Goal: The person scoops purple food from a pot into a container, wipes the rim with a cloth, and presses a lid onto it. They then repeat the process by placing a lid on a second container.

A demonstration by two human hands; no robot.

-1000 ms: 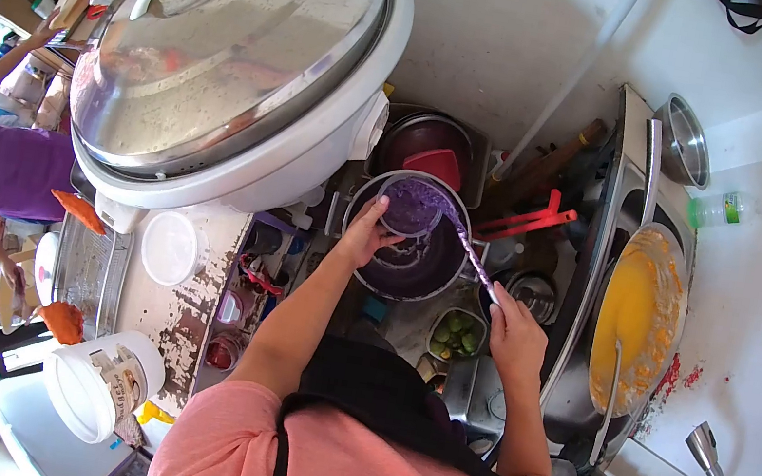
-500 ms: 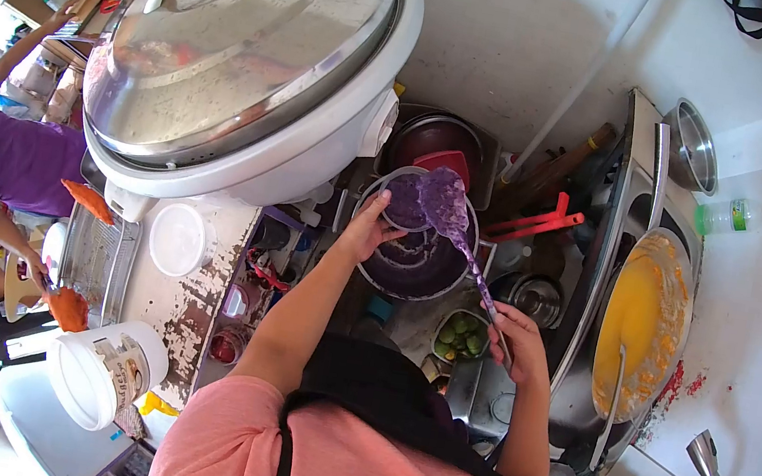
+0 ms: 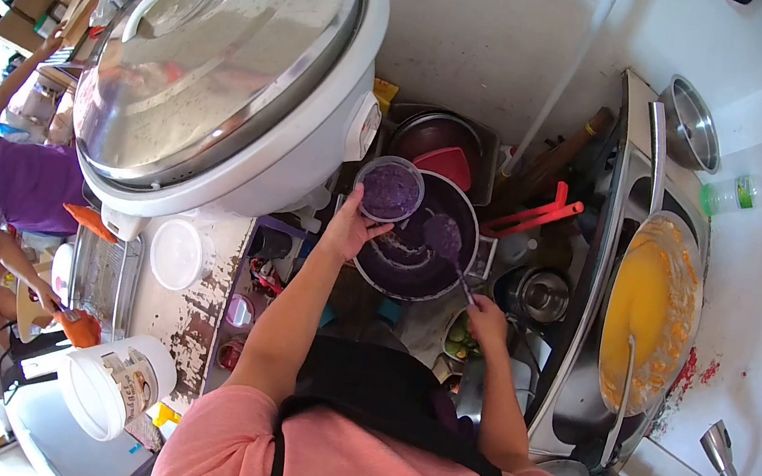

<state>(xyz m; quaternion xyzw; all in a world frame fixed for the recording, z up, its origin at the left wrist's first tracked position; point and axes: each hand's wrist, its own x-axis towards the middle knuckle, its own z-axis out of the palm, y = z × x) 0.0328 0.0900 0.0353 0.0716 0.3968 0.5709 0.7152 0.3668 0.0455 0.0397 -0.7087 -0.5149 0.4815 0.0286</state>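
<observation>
My left hand [image 3: 350, 228] is closed on a round clear plastic container [image 3: 390, 189] of purple mash, held over the left side of a large dark pot. In my right hand [image 3: 487, 319] is the handle of a ladle [image 3: 444, 237], whose purple-coated head is down inside the pot [image 3: 414, 278]. Purple residue and pale streaks coat the pot's inside. The container and the ladle head are apart.
A big steel-lidded cooker [image 3: 222, 47] stands at the upper left. On the right, a pan [image 3: 650, 318] holds yellow liquid beside a faucet [image 3: 719, 451]. A white bucket [image 3: 108, 384] is at the lower left. Another person [image 3: 24, 185] holds something orange at far left.
The ladle has moved from the container's rim down into the pot, and my right hand has shifted slightly up and left. My left hand has moved slightly left with the container, whose top now shows fully.
</observation>
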